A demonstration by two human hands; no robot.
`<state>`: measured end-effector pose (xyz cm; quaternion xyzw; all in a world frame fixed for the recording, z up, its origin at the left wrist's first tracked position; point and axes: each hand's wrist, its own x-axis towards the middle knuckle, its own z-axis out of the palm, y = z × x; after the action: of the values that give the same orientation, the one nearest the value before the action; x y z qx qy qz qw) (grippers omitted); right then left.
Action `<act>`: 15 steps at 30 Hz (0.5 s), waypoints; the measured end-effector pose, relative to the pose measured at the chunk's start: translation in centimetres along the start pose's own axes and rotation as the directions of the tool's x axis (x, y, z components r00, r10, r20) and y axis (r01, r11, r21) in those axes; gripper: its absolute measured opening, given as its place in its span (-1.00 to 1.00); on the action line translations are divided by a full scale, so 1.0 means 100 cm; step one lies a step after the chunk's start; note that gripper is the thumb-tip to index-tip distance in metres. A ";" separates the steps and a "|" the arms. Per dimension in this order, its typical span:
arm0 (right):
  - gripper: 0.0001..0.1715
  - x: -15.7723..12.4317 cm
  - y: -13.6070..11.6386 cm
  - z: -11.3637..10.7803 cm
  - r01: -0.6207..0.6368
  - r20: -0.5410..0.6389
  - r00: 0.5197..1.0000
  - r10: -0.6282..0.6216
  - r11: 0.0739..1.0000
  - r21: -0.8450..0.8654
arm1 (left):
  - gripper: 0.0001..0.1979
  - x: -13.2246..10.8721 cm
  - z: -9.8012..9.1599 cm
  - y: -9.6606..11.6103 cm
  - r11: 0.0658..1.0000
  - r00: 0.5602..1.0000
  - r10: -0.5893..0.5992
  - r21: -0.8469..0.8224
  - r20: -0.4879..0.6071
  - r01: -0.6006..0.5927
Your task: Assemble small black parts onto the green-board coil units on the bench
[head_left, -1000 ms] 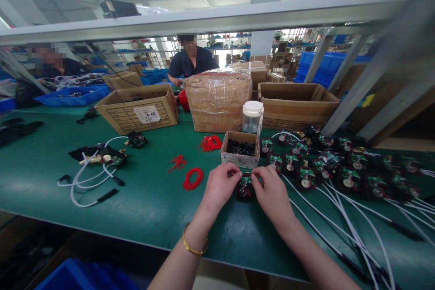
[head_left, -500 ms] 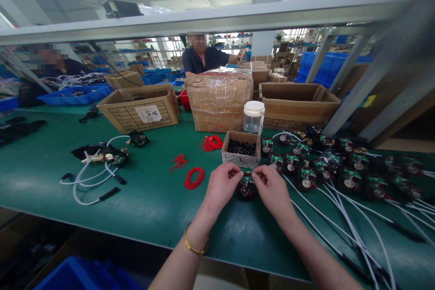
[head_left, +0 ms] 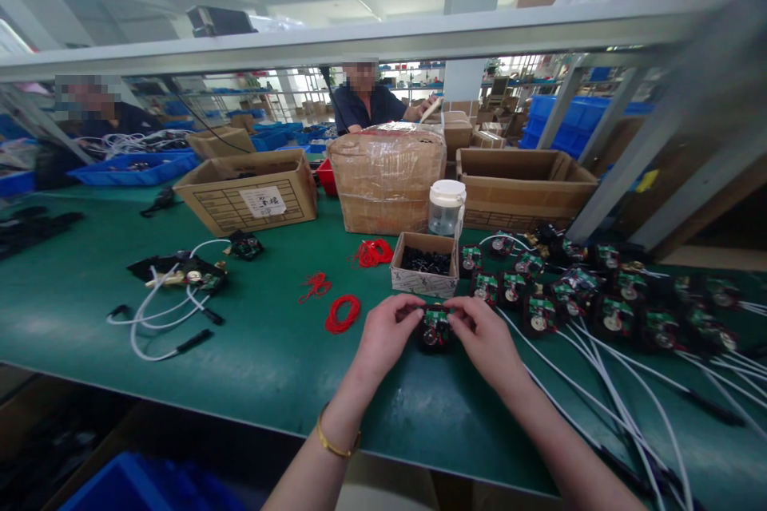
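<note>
A small black housing with a green circuit board (head_left: 435, 327) rests on the green table in front of me. My left hand (head_left: 391, 329) pinches its left side with thumb and fingertips. On the opposite side my right hand (head_left: 481, 329) grips it the same way, fingers curled in. A round silvery part shows low on the board. Just behind the hands stands a small open carton (head_left: 424, 283) of small black parts. To the left lie a red wire coil (head_left: 343, 314) and two looser red wire bundles, one of them (head_left: 374, 253) beside the carton.
Many similar board units (head_left: 541, 314) with white cables crowd the right side. Another cabled assembly (head_left: 192, 278) lies at left. Behind are cardboard boxes (head_left: 383, 192), a white-lidded jar (head_left: 447, 207) and a metal rack beam (head_left: 359, 40). Two people (head_left: 368, 105) sit beyond.
Both hands stay at the board unit; their fingers have shifted slightly outward and downward along its sides, showing more of the green board. The person opposite has moved slightly right in view.
</note>
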<state>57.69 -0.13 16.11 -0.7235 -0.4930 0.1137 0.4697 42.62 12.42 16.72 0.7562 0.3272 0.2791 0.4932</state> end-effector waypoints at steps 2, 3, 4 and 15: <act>-0.72 -0.004 0.001 0.000 0.006 0.008 1.000 -0.006 1.000 -0.002 | -0.76 -0.004 0.000 -0.003 0.999 1.000 -0.013 -0.035 0.013 0.014; -0.70 -0.006 0.001 0.000 0.004 0.012 1.000 -0.004 1.000 -0.005 | -0.74 -0.005 0.000 -0.005 0.999 1.000 -0.019 -0.051 0.022 0.020; -0.68 -0.007 0.001 0.000 -0.001 0.018 1.000 0.001 1.000 -0.008 | -0.71 -0.008 0.000 -0.006 0.998 0.999 -0.023 -0.064 0.031 0.025; -0.33 -0.024 0.002 0.008 -0.081 0.091 0.992 0.082 0.997 -0.015 | -0.42 -0.027 0.003 -0.007 0.987 0.992 -0.060 -0.140 0.109 0.075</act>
<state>56.14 -1.64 14.77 -0.7396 -0.4846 0.1632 0.4376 41.01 10.36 15.67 0.7206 0.3056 0.2450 0.5721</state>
